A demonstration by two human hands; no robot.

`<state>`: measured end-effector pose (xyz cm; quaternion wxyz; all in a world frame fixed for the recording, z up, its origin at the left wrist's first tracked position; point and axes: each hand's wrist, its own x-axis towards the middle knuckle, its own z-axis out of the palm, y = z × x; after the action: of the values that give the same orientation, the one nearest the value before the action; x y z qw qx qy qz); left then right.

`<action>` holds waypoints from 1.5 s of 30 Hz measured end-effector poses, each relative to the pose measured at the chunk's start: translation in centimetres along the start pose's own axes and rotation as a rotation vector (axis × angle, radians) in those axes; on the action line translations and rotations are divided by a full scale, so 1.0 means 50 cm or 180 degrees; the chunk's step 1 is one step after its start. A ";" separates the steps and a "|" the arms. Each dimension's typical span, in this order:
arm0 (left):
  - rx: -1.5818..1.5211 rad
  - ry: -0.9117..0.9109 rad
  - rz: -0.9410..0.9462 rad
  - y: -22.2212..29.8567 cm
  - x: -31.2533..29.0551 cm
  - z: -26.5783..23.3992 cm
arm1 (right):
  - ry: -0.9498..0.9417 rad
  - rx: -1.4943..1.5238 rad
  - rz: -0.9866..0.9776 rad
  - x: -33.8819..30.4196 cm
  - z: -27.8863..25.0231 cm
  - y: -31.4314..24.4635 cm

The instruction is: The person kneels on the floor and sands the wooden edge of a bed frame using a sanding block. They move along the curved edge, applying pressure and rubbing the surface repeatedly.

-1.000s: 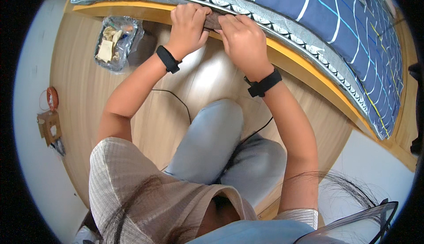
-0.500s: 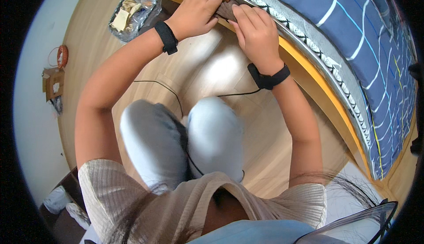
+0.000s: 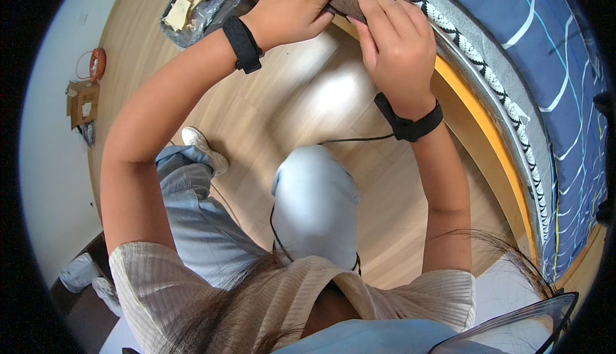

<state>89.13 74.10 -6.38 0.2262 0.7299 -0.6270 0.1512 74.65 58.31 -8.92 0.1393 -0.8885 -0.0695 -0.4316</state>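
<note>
A brown-grey cloth (image 3: 348,2) is bunched between both hands at the side of a bed. My left hand (image 3: 298,1) grips its left end, fingers curled over it near the upper edge of the view. My right hand (image 3: 403,56) pinches the other end, thumb below and fingers on top. The cloth lies against the silver-grey edge strip above the bed's yellow-orange side rail (image 3: 459,81). How much of the cloth is hidden under my fingers I cannot tell. Each wrist wears a black strap, and a thin cable runs from the right one.
A bin (image 3: 200,8) lined with a clear bag and holding scraps stands on the wood floor beyond my left forearm. A mattress with blue striped bedding (image 3: 513,8) rises at the right. A small cardboard box (image 3: 82,105) sits by the left wall. My knees are below my hands.
My left leg has swung out to the left, so its white shoe now shows. Both hands appear a little farther right and remain on the cloth.
</note>
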 end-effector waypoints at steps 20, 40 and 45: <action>-0.0097 0.0324 0.0593 -0.058 -0.018 0.050 | 0.0013 -0.0533 0.0394 -0.018 0.002 -0.032; -0.0347 0.1048 0.0813 -0.166 -0.057 0.037 | 0.0703 -0.2121 0.1031 0.030 0.213 -0.131; -0.0236 0.1043 0.0709 -0.230 -0.085 0.010 | 0.0592 -0.2081 0.1069 0.065 0.280 -0.148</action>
<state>99.69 78.71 -10.57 0.3338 0.6129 -0.6638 0.2689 85.32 69.64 -13.20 -0.0772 -0.8421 0.2315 -0.4810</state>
